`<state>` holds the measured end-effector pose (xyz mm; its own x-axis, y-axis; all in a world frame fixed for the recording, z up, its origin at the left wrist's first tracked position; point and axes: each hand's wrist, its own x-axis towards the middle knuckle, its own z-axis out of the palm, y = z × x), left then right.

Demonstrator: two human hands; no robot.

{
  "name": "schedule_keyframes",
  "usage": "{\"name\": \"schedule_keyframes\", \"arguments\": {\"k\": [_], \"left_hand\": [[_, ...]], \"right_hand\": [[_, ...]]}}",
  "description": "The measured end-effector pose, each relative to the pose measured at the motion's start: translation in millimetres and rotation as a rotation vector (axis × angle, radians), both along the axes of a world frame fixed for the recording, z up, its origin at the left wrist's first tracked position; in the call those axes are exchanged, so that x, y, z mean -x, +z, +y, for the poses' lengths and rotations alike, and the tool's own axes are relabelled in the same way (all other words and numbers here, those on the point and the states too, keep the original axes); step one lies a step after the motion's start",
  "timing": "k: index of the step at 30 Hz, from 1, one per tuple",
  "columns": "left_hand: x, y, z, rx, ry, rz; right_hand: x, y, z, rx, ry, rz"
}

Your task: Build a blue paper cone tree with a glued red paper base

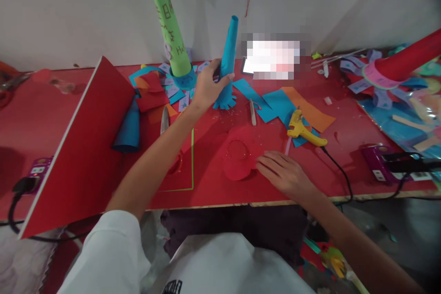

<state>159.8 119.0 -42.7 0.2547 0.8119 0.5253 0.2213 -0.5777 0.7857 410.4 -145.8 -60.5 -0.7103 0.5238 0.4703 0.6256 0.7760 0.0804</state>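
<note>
The blue paper cone (228,62) stands upright on the red table (213,183), near the back wall. The left hand (206,87) has its fingers closed around the lower part of the cone. The right hand (284,172) lies flat with open fingers, touching the edge of a red paper circle (237,158). A yellow glue gun (303,131) lies near, and a green cone (168,27) stands just beside the blue one.

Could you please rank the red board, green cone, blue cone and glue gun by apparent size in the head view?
1. red board, though nearest the camera
2. green cone
3. blue cone
4. glue gun
</note>
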Motion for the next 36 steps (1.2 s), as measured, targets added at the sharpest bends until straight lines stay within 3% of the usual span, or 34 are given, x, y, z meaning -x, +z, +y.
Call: {"name": "schedule_keyframes", "arguments": {"k": [5, 9, 14, 23, 25, 29, 31, 34, 36], "left_hand": [[4, 21.2, -61, 0.046, -0.13, 0.007], [8, 13.2, -91, 0.093, -0.132, 0.024], [13, -3.0, -105, 0.171, -0.099, -0.024], [16, -1.0, -116, 0.164, -0.169, -0.008], [18, -2.4, -121, 0.092, -0.13, 0.014], [33, 5.0, -143, -0.139, 0.148, 0.022], [45, 11.1, -159, -0.254, 0.197, 0.061], [60, 13.2, -188, -0.315, -0.145, 0.384], [64, 8.6, -209, -0.443, -0.258, 0.662]], "right_hand": [[-21, -6.0, -4, 0.063, 0.006, 0.002], [-35, -11.8, -11, 0.091, 0.038, 0.027], [-44, -16.5, -22, 0.175, 0.034, 0.105], [-43, -15.6, -25, 0.221, 0.007, 0.168], [-42, -15.6, -25, 0.239, -0.007, 0.211], [-41, -16.1, -24, 0.27, -0.021, 0.28], [-42, -16.8, -24, 0.278, -0.022, 0.3], [-45, -17.8, -24, 0.316, -0.029, 0.344], [-46, -17.0, -24, 0.334, -0.039, 0.403]]}}
